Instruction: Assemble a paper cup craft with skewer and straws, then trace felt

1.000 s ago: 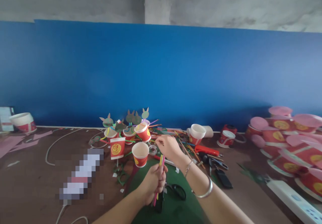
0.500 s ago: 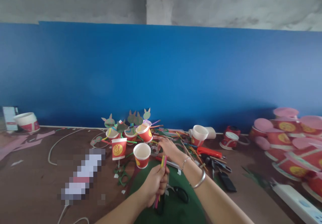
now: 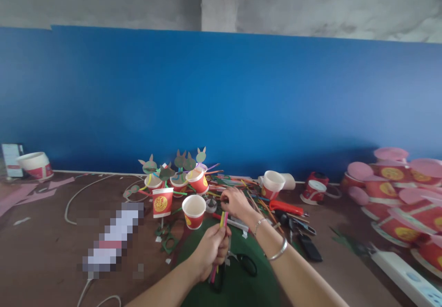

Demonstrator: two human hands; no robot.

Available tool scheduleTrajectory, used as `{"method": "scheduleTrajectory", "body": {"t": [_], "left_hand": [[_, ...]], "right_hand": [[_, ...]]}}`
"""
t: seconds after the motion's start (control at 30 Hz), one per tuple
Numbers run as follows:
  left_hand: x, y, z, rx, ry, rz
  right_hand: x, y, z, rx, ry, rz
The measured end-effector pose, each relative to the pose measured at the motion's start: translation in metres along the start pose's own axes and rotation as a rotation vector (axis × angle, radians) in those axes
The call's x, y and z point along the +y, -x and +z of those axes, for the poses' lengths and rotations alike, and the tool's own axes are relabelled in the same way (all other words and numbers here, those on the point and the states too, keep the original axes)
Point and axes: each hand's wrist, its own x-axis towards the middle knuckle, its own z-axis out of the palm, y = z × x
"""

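Note:
My left hand [image 3: 210, 251] is closed round a small bundle of coloured straws [image 3: 223, 219], pink and yellow, held upright over a green sheet [image 3: 238, 288]. My right hand [image 3: 235, 202] reaches forward to a heap of loose straws [image 3: 248, 192] on the brown table, its fingers pinched on something I cannot make out. A red paper cup [image 3: 193, 211] stands just left of that hand. Behind it stand more red cups with green rabbit-shaped paper cutouts [image 3: 179, 169] on straws. Black-handled scissors [image 3: 241, 263] lie on the green sheet under my wrists.
A white cable [image 3: 79, 196] curves over the table at left. A paper bowl [image 3: 34, 165] sits at far left. Red cups with pink lids [image 3: 397, 187] pile up at right, a white power strip [image 3: 404, 270] lies in front of them. A red cutter [image 3: 285, 206] and dark tools lie right of the straws.
My right hand has shifted slightly among the straws and closed its fingers. The left hand keeps hold of the straw bundle, almost unmoved.

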Motion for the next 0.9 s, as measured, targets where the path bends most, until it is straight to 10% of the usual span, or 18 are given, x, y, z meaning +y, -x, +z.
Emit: {"method": "scheduleTrajectory", "body": {"t": [0.6,0.9], "left_hand": [[0.0,-0.001,-0.003,-0.025,0.015,-0.008],[0.007,0.007,0.001,-0.017,0.063,0.078]], "right_hand": [[-0.007,0.011,0.002,0.122,0.045,0.161],[-0.024,0.011,0.019,0.01,-0.074,-0.115]]}}
